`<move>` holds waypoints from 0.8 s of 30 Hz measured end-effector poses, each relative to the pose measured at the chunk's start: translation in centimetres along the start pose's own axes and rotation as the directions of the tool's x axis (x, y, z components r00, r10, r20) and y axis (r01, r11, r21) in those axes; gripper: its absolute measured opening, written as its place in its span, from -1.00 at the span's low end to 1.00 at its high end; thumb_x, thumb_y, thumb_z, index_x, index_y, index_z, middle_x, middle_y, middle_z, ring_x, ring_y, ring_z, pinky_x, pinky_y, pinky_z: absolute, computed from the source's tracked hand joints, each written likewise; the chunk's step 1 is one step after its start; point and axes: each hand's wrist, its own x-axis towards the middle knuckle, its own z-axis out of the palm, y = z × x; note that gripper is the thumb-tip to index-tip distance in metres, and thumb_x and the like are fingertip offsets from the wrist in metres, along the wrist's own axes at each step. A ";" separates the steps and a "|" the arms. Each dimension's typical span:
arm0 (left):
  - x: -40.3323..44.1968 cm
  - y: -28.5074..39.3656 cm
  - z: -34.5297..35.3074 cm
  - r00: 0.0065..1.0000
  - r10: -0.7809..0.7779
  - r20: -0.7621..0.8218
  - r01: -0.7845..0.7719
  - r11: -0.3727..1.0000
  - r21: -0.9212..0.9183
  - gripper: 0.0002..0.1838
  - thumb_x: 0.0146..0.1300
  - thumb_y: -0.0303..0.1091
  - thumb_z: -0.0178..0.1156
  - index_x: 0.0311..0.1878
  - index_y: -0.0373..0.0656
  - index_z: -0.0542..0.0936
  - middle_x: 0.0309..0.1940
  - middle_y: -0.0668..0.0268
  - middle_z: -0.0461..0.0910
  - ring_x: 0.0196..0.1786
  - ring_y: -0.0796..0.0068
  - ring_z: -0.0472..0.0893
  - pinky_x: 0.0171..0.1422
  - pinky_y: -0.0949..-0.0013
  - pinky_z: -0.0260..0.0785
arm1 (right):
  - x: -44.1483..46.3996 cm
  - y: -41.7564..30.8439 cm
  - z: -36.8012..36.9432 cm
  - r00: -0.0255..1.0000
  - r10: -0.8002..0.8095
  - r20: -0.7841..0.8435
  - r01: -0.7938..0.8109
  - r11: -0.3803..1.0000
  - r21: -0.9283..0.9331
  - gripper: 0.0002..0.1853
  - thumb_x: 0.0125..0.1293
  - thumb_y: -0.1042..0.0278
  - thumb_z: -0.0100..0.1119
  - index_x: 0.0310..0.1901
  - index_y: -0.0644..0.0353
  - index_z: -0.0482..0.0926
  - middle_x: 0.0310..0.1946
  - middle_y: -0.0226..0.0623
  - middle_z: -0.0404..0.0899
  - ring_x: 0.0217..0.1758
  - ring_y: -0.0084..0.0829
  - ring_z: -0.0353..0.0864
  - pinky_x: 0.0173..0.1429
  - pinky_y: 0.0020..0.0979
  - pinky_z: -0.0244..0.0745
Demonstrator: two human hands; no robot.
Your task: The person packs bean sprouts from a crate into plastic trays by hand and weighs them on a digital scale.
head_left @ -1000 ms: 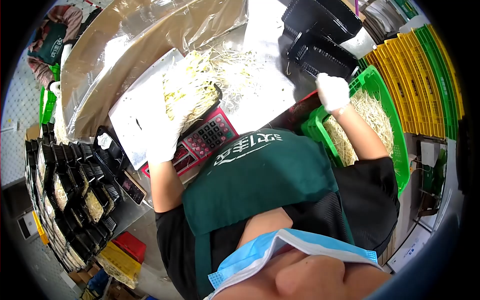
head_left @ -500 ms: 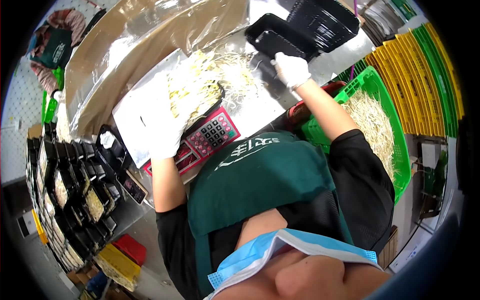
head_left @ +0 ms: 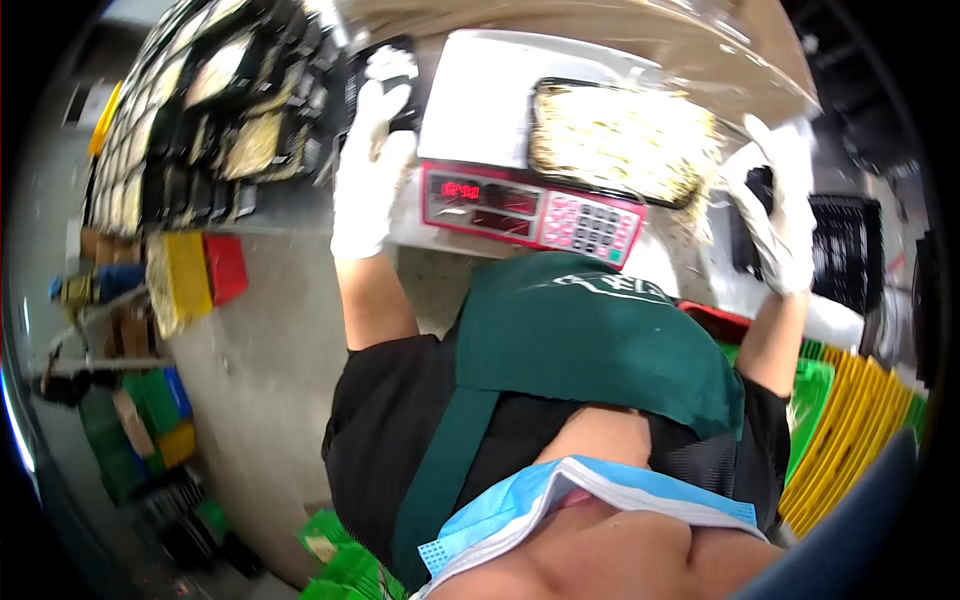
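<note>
My left hand [head_left: 370,175], in a white glove, is raised at the left of the red scale [head_left: 480,210], thumb and fingers apart and holding nothing. Just beyond its fingertips lies a crumpled white item [head_left: 392,64] on a dark object. A black tray [head_left: 575,183] filled with pale yellow sprouts [head_left: 625,140] rests on the scale's white plate [head_left: 480,95]. Red digits glow on the display. My right hand [head_left: 780,200], also gloved, is right of the tray with its fingers spread, beside a dark container [head_left: 845,250], and appears to hold nothing.
Stacked black trays of sprouts [head_left: 255,145] stand at the upper left. Clear plastic sheeting [head_left: 700,35] runs behind the scale. Yellow crates [head_left: 840,430] and a green crate [head_left: 812,400] are at the lower right. Yellow [head_left: 182,280] and red [head_left: 226,268] bins sit low at the left.
The view has swung, so the tray stacks now appear higher up. My left hand has left the sprout tray and moved beside the scale. My right hand has come off the empty black tray and opened.
</note>
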 end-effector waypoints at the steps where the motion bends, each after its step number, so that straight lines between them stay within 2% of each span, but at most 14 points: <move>1: -1.3 0.1 -3.1 0.979 -0.028 -0.203 0.093 0.945 0.314 -0.54 0.25 -0.40 0.14 0.23 -0.27 0.43 0.32 0.08 0.31 0.36 0.25 0.29 0.43 0.31 0.06 | -0.6 0.1 0.4 0.996 0.086 0.019 -0.087 0.992 0.088 -0.43 0.15 0.38 0.29 0.24 0.11 0.43 -0.02 -0.30 0.58 0.02 -0.46 0.51 0.20 -0.44 0.33; 3: -4.4 -9.0 -12.5 0.941 0.184 -0.284 0.135 0.566 0.814 -0.62 0.30 -0.25 0.11 0.11 -0.25 0.54 0.19 0.09 0.46 0.17 0.27 0.50 0.30 0.34 0.25 | -2.8 2.3 1.7 0.941 0.320 0.115 -0.340 0.886 0.316 -0.46 0.17 0.45 0.26 0.23 0.17 0.42 0.20 -0.24 0.46 0.24 -0.45 0.40 0.35 -0.39 0.21; 4: -5.4 -11.6 -14.8 0.816 -0.014 -0.577 0.333 0.829 0.450 -0.59 0.27 -0.20 0.15 0.05 -0.32 0.53 0.07 0.13 0.56 0.04 0.25 0.57 0.16 0.28 0.37 | -3.1 3.1 2.2 0.941 0.313 0.129 -0.339 0.885 0.320 -0.46 0.17 0.45 0.26 0.23 0.17 0.42 0.20 -0.24 0.46 0.24 -0.45 0.40 0.35 -0.39 0.21; 6: -5.7 -13.2 -15.6 0.857 -0.207 -0.472 0.446 0.758 0.476 -0.45 0.09 -0.07 0.34 -0.07 -0.41 0.53 -0.26 0.24 0.60 -0.23 0.38 0.56 -0.12 0.32 0.40 | -3.3 4.0 3.0 0.933 0.321 0.165 -0.361 0.838 0.409 -0.48 0.19 0.48 0.23 0.22 0.22 0.40 0.19 -0.25 0.47 0.27 -0.42 0.38 0.37 -0.36 0.18; 10: -2.7 -15.8 -15.0 0.670 -0.621 -0.407 0.742 0.558 0.371 -0.40 -0.19 -0.05 0.54 -0.24 -0.35 0.54 -0.47 0.36 0.48 -0.39 0.53 0.43 -0.26 0.45 0.33 | -1.2 2.0 2.8 0.953 0.257 0.159 -0.300 0.864 0.404 -0.48 0.21 0.52 0.20 0.23 0.26 0.38 0.24 -0.21 0.41 0.30 -0.40 0.35 0.37 -0.36 0.17; 11: -2.7 -19.5 -16.8 0.749 -0.526 -0.403 0.662 0.613 0.431 -0.37 -0.07 0.11 0.42 -0.28 -0.39 0.58 -0.50 0.24 0.56 -0.40 0.33 0.54 -0.21 0.32 0.38 | -0.9 1.8 2.9 0.952 0.262 0.159 -0.305 0.864 0.401 -0.48 0.21 0.52 0.20 0.23 0.26 0.38 0.24 -0.21 0.41 0.30 -0.40 0.35 0.37 -0.36 0.17; 13: -1.2 -21.6 -18.7 0.733 -0.520 -0.439 0.651 0.351 0.672 -0.26 0.06 0.31 0.17 -0.33 -0.40 0.62 -0.42 0.01 0.63 -0.25 0.05 0.62 -0.12 0.14 0.39 | -0.5 1.7 3.1 0.942 0.293 0.163 -0.335 0.810 0.481 -0.47 0.20 0.54 0.21 0.23 0.26 0.38 0.22 -0.23 0.42 0.12 -0.49 0.45 0.32 -0.42 0.21; 15: -0.3 -15.6 -15.5 0.609 -0.434 -0.664 0.791 0.276 0.546 -0.26 0.27 0.26 -0.10 -0.31 -0.40 0.62 -0.36 -0.07 0.63 -0.12 -0.12 0.58 -0.06 0.03 0.36 | 0.1 1.9 2.9 0.974 0.206 0.091 -0.225 0.893 0.390 -0.46 0.19 0.55 0.23 0.24 0.25 0.38 0.21 -0.26 0.44 -0.16 -0.62 0.43 0.22 -0.49 0.29; 17: -1.3 -15.2 -15.9 0.759 -0.074 -0.646 0.623 0.369 0.689 -0.34 0.35 0.12 -0.16 -0.23 -0.42 0.59 -0.49 0.05 0.62 -0.31 0.06 0.63 -0.18 0.14 0.40 | 0.6 1.8 2.7 0.981 0.194 0.026 -0.191 0.917 0.351 -0.46 0.19 0.56 0.23 0.23 0.24 0.39 0.20 -0.27 0.46 -0.17 -0.62 0.43 0.18 -0.50 0.33; 18: -1.4 -14.2 -14.9 0.544 -0.369 -0.754 0.626 0.776 0.072 -0.46 0.38 -0.02 -0.15 -0.17 -0.41 0.57 -0.58 0.23 0.56 -0.50 0.40 0.56 -0.35 0.37 0.37 | 1.1 1.4 2.5 0.973 0.223 0.057 -0.227 0.893 0.388 -0.43 0.17 0.51 0.24 0.25 0.24 0.36 0.23 -0.23 0.41 0.08 -0.48 0.38 0.29 -0.40 0.24; 20: -1.2 -10.6 -10.8 0.628 -0.359 -0.690 0.433 0.898 -0.072 -0.62 0.39 -0.18 -0.11 -0.12 -0.29 0.58 -0.52 0.32 0.58 -0.44 0.60 0.58 -0.43 0.47 0.39 | 2.9 -0.1 1.9 0.974 0.170 0.147 -0.209 0.924 0.319 -0.35 0.13 0.35 0.30 0.28 0.20 0.32 0.27 -0.20 0.37 0.34 -0.32 0.31 0.41 -0.27 0.13; 22: 0.3 -5.6 -3.2 0.883 -0.130 -0.452 0.245 0.948 0.206 -0.65 0.37 -0.29 -0.06 0.04 -0.34 0.54 -0.30 0.18 0.64 -0.35 0.54 0.62 -0.22 0.61 0.46 | 4.7 -2.1 3.0 0.977 0.016 0.214 -0.079 0.954 0.290 -0.27 0.06 0.14 0.36 0.28 0.14 0.34 0.26 -0.23 0.38 0.35 -0.28 0.29 0.43 -0.24 0.07; 23: 2.1 -3.8 1.2 0.900 -0.134 -0.414 0.222 0.960 0.172 -0.71 0.17 -0.42 0.12 -0.05 -0.27 0.61 -0.37 0.29 0.63 -0.38 0.49 0.58 -0.24 0.40 0.46 | 5.7 -2.8 4.3 0.979 -0.060 0.197 -0.016 0.933 0.360 -0.24 0.02 0.03 0.38 0.27 0.11 0.37 0.25 -0.25 0.40 0.36 -0.25 0.27 0.44 -0.22 0.05; 24: 2.6 -1.4 5.6 0.968 0.204 -0.146 -0.172 0.963 0.210 -0.63 0.19 -0.40 0.16 0.08 -0.26 0.54 -0.16 0.21 0.61 -0.12 0.41 0.59 0.04 0.34 0.44 | 6.7 -3.5 5.4 0.963 -0.200 0.182 0.155 0.960 0.232 -0.25 0.03 -0.01 0.36 0.25 0.12 0.39 0.21 -0.21 0.42 0.30 -0.23 0.34 0.39 -0.24 0.15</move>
